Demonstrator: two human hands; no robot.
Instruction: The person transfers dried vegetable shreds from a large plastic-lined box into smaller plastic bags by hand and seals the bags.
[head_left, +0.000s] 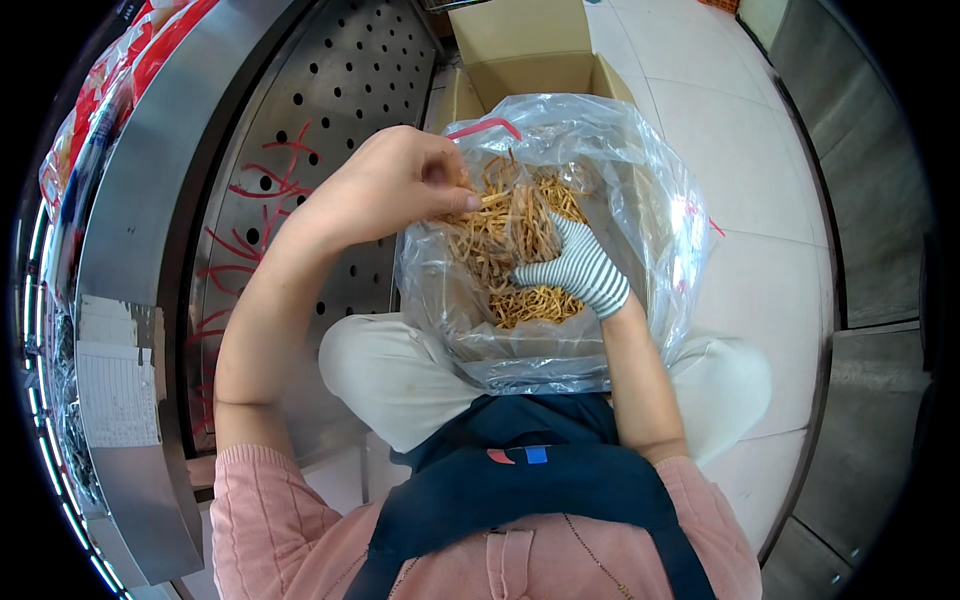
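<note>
A clear plastic bag (660, 187) lines an open cardboard box before me, with dried yellow-brown strips (540, 306) inside. My right hand (577, 266), in a grey-and-white striped glove, grips a bunch of these strips (531, 225), which seems to be in thin clear plastic. My bare left hand (420, 180) is at the upper left of the bunch, thumb and fingers brought together at some strips; whether it pinches one is not clear. A red tie (487, 127) lies by the left fingers, its near end hidden behind them.
Several red ties (281, 187) lie on a perforated metal shelf (360, 82) at the left, behind a steel edge (120, 262). The box's cardboard flap (521, 30) stands up at the far side. Grey cabinet panels (862, 172) border the tiled floor (757, 300) on the right.
</note>
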